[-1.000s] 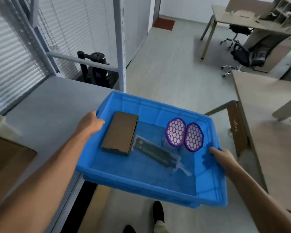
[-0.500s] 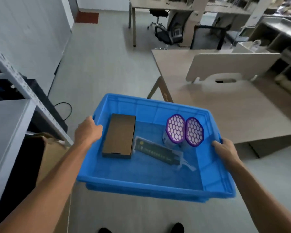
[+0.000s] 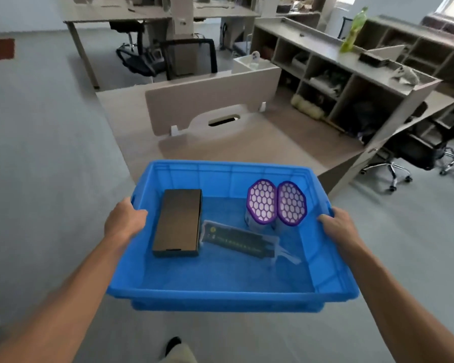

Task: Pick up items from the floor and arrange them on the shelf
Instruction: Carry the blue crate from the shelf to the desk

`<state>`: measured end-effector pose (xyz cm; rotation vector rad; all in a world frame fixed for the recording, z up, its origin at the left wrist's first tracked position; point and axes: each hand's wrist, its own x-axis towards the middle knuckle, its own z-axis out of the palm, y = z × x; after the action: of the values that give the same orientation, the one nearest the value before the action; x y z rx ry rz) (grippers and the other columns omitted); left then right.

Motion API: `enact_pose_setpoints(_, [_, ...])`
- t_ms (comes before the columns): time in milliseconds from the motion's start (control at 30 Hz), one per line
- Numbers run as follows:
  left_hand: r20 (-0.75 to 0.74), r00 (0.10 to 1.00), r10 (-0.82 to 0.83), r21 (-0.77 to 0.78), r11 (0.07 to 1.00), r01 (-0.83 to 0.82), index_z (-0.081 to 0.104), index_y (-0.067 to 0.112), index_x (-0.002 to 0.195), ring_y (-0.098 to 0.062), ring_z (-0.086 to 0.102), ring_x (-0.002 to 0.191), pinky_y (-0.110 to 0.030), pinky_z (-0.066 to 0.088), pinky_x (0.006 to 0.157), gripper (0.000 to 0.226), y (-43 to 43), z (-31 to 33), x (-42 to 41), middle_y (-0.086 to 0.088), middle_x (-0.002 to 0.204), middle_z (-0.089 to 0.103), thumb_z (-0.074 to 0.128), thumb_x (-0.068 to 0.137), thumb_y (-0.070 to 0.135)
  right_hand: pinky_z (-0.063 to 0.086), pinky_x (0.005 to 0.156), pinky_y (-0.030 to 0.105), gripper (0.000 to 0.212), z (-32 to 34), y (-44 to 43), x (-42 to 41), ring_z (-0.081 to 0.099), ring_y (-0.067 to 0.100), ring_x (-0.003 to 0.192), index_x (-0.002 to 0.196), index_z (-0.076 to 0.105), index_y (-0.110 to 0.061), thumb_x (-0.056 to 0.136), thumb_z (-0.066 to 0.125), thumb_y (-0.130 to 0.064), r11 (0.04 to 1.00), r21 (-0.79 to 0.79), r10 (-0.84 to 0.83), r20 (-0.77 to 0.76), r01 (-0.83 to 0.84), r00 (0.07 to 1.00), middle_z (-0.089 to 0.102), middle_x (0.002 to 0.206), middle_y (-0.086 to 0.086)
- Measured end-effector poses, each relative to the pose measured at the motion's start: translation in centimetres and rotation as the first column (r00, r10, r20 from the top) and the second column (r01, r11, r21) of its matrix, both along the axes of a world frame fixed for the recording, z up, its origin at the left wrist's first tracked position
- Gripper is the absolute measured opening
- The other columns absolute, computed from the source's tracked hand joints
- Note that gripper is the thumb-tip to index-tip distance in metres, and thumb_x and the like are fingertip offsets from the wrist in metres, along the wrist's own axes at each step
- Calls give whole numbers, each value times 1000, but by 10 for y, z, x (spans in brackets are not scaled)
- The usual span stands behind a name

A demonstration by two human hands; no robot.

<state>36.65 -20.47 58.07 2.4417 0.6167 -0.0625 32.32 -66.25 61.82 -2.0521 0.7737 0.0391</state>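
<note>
I carry a blue plastic bin (image 3: pixel 220 293) in front of me above the grey floor. My left hand (image 3: pixel 125 221) grips its left rim and my right hand (image 3: pixel 337 224) grips its right rim. Inside lie a flat brown box (image 3: pixel 178 222) on the left, a dark long part in a clear bag (image 3: pixel 239 241) in the middle, and two purple honeycomb filters (image 3: pixel 277 203) standing side by side at the right. The shelf is out of view.
A beige desk (image 3: pixel 247 142) with a low divider panel (image 3: pixel 207 100) stands just beyond the bin. Cubby cabinets (image 3: pixel 338 74) and office chairs (image 3: pixel 409 153) fill the right. Open grey floor (image 3: pixel 45 166) lies to the left. My shoe (image 3: pixel 172 345) shows below.
My view has swung right, away from the metal shelf and toward the desks. The bin stays in both hands with its contents in place.
</note>
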Motion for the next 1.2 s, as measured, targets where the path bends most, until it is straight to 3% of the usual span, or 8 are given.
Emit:
enact_pose_setpoints(167, [-3,997,-80,-18,997,80,61,10,103,-38,64,85,-40,52,72,28,-84,-7,87,-19,96,69,59,77,21,61,78,56,19,-12,-80,46,73,32,79,87,68,-13,73,55,-18,995,24,-98,-1,98,995,75,86,11])
enact_pose_setpoints(267, [4,994,-109,-58,992,109,61,12,104,-37,64,83,-38,49,70,29,-131,-14,148,-17,96,69,59,77,21,61,76,57,31,-31,-132,90,73,32,78,90,69,-11,65,56,-25,988,31,-152,-7,152,988,75,86,11])
enact_pose_setpoints(367, [17,990,-138,-100,985,139,62,12,108,-37,64,86,-36,46,69,30,-177,-22,214,-16,98,68,61,79,19,61,79,56,24,-32,-167,139,73,32,79,91,69,-10,72,58,-19,981,36,-192,-4,192,981,75,88,13])
enact_pose_setpoints(500, [11,993,-117,-219,969,117,61,11,105,-36,62,80,-39,50,68,26,-232,-24,295,-15,94,67,61,79,15,59,68,40,13,-16,-208,214,67,23,70,90,66,-9,82,57,-11,980,31,-196,-13,196,981,70,79,7])
enact_pose_setpoints(600, [13,997,-76,-294,953,77,61,9,105,-36,63,76,-42,52,67,29,-266,-23,345,-17,93,67,60,76,15,62,78,50,22,-15,-247,272,72,29,77,92,67,-12,75,55,-20,983,32,-180,-45,181,983,74,87,8])
enact_pose_setpoints(833, [33,995,90,-353,933,-73,59,9,97,-28,54,63,-47,51,61,20,-324,-38,437,-16,83,62,59,78,12,61,77,57,24,-31,-319,425,74,33,79,97,67,-8,77,56,-15,996,66,-55,-28,57,998,75,91,15])
enact_pose_setpoints(1000, [3,967,253,-354,905,-236,61,16,96,-26,51,55,-29,38,53,16,-371,-54,481,-7,71,60,59,81,13,62,78,56,22,-56,-367,550,74,31,77,96,68,-12,78,57,-18,992,69,104,-35,-101,994,76,89,11])
enact_pose_setpoints(1200, [-3,883,469,-366,821,-437,66,18,113,-21,58,58,-28,42,53,32,-422,-67,519,-4,83,67,63,82,13,60,77,60,25,-83,-414,695,74,33,80,92,67,-15,72,58,-26,949,86,309,-55,-303,950,75,88,11])
